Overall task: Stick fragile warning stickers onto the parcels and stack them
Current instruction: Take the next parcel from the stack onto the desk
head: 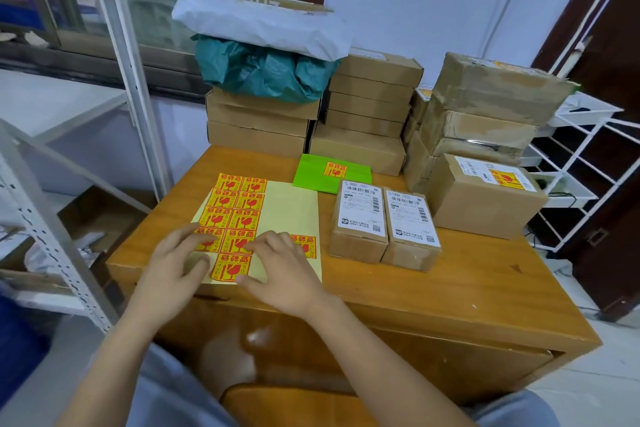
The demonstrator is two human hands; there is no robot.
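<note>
Bare table (467,288) lies open at lower right of the frame. Two labelled parcels (384,224) block the centre-right; stacked boxes (367,114) wall off the top. The sticker sheet (263,229) covers centre-left.

Both hands rest on a pale yellow backing sheet (277,208) of red-and-yellow fragile stickers (230,208) near the wooden desk's (467,281) front edge: left hand (173,263) fingers spread flat, right hand (284,270) fingertips on a sticker. Two labelled brown cardboard parcels (384,222) (side by side, touching) sit mid-desk; stacked cardboard boxes (367,107) line the back edge.
</note>
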